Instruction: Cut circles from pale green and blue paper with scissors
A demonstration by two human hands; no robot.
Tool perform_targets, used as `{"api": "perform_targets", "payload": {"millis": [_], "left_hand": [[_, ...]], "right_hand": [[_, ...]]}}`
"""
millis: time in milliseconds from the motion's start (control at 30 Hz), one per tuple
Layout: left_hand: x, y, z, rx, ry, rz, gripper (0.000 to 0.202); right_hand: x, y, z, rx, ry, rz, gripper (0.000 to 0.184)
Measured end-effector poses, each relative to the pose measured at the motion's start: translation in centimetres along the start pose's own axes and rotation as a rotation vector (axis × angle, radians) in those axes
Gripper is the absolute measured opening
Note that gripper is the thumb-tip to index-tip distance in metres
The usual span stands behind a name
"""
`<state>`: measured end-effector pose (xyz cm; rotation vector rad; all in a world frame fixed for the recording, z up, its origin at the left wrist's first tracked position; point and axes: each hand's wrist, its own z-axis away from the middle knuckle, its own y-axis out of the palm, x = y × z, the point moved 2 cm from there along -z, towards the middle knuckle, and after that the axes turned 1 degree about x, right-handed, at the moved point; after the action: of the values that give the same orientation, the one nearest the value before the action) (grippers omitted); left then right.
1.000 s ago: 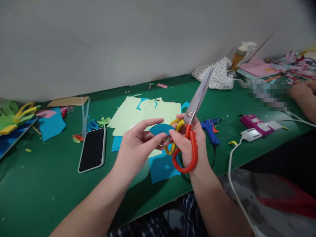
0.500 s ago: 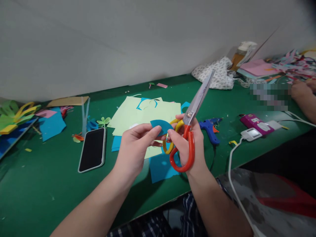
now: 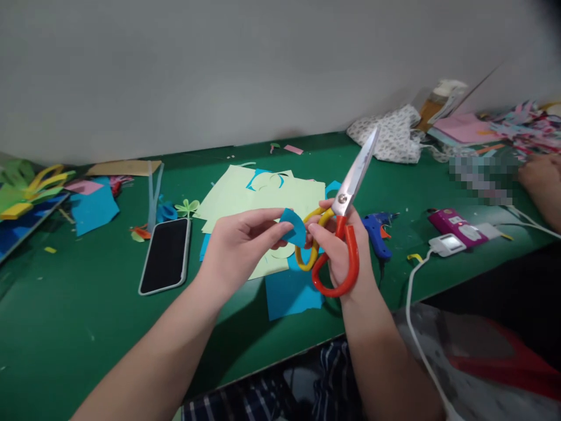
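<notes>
Between thumb and fingers, my left hand (image 3: 239,242) pinches a folded piece of blue paper (image 3: 294,227) that looks like a quarter circle. My right hand (image 3: 346,245) holds a pair of scissors (image 3: 347,202) with one red and one yellow handle, blades closed and pointing up and away. The right thumb and fingertips lie close to the paper's right edge; whether they touch it I cannot tell. Below the hands, pale green sheets (image 3: 239,190) lie in a loose pile with cut blue scraps on top. A blue sheet (image 3: 291,298) sticks out toward the table's front edge.
A phone (image 3: 165,257) lies left of the pile, near a small green paper flower (image 3: 187,207). On the right are a blue glue gun (image 3: 377,234), a purple power bank (image 3: 458,227) with white cables, a patterned cloth bag (image 3: 390,134) and another person's hand (image 3: 539,181).
The blue paper has turned from lying wide to a steeper angle and shifted slightly right. The right hand with the scissors has moved a little to the right, and the view has shifted slightly.
</notes>
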<state>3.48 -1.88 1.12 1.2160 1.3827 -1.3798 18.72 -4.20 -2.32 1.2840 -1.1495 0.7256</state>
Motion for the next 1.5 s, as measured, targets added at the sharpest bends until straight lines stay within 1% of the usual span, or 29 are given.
{"api": "perform_targets", "payload": {"millis": [100,200,300,367,500,700,800,900,1000,1033,1100,1167,1200,1300,1400,1500], "left_hand": [[-0.2,0.0,0.0,0.018,0.042,-0.024,0.02],[-0.1,0.0,0.1,0.016,0.051,-0.039,0.021],[0.1,0.0,0.1,0.035,0.044,-0.044,0.022],[0.2,0.1,0.0,0.093,0.043,-0.022,0.027],[0.5,0.1,-0.3,0.233,0.008,0.064,0.046],[0.3,0.1,-0.3,0.261,-0.05,0.095,0.061],[0.4,0.1,-0.2,0.266,-0.065,0.124,0.061],[0.5,-0.2,-0.4,0.186,-0.05,0.157,0.055],[0.3,-1.0,-0.7,0.04,0.007,0.179,0.055],[0.1,-1.3,-0.8,-0.018,0.029,0.188,0.055],[-0.5,-2.0,-0.8,-0.126,0.07,0.207,0.055],[-1.1,-2.6,-0.6,-0.207,0.101,0.217,0.053],[-1.4,-2.8,-0.5,-0.236,0.111,0.219,0.052],[-1.9,-3.2,0.1,-0.294,0.137,0.224,0.046],[-2.0,-3.4,0.4,-0.302,0.181,0.213,0.042],[-1.8,-3.5,0.5,-0.297,0.202,0.194,0.043]], "right_hand": [[0.2,0.2,0.2,0.058,0.051,0.012,0.027],[0.3,0.4,0.5,0.061,0.059,0.021,0.026],[0.1,0.4,0.6,0.081,0.056,0.041,0.029],[0.0,0.3,0.7,0.087,0.046,0.066,0.032],[-0.2,0.0,0.5,0.081,0.024,0.112,0.03],[-0.3,0.3,0.5,0.074,0.008,0.106,0.031],[-0.2,0.5,0.5,0.047,0.021,0.082,0.03],[-0.3,0.6,0.6,0.063,0.035,0.067,0.029],[-0.8,0.5,0.5,0.132,0.035,0.059,0.03],[-1.2,0.5,0.5,0.166,0.035,0.068,0.034],[-1.9,0.5,0.6,0.222,0.017,0.099,0.047],[-2.8,0.8,1.0,0.312,0.031,0.152,0.065],[-3.1,1.0,1.2,0.327,0.04,0.187,0.072],[-3.7,1.7,2.1,0.373,0.031,0.292,0.085],[-3.8,2.4,2.8,0.401,-0.014,0.393,0.088],[-3.9,2.6,3.1,0.409,-0.056,0.471,0.086]]}}
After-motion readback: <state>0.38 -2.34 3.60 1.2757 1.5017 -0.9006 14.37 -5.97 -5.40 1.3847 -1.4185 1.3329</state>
